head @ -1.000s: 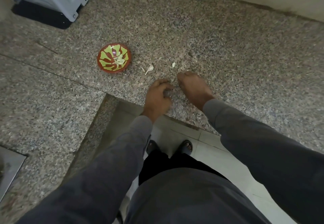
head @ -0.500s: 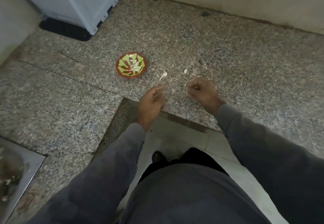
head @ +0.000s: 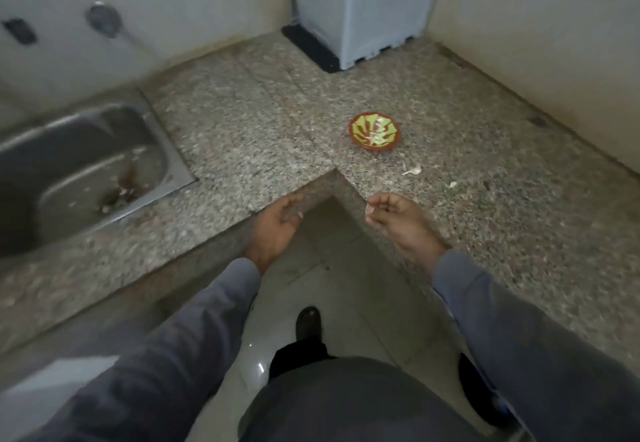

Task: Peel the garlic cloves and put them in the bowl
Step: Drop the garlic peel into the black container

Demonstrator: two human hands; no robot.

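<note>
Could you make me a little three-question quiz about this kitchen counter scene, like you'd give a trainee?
1. True or false: the bowl stands inside the sink.
2. Which hand pinches a small pale scrap at its fingertips?
A. left hand
B. right hand
C. neither
3. Fill in: the loose pale garlic scraps lie on the counter between the bowl and the ____ hand.

Key:
1. False; it stands on the granite counter, well to the right of the sink.
2. B; the left hand hangs loosely curled at the counter's edge, seemingly holding nothing.
3. right
</note>
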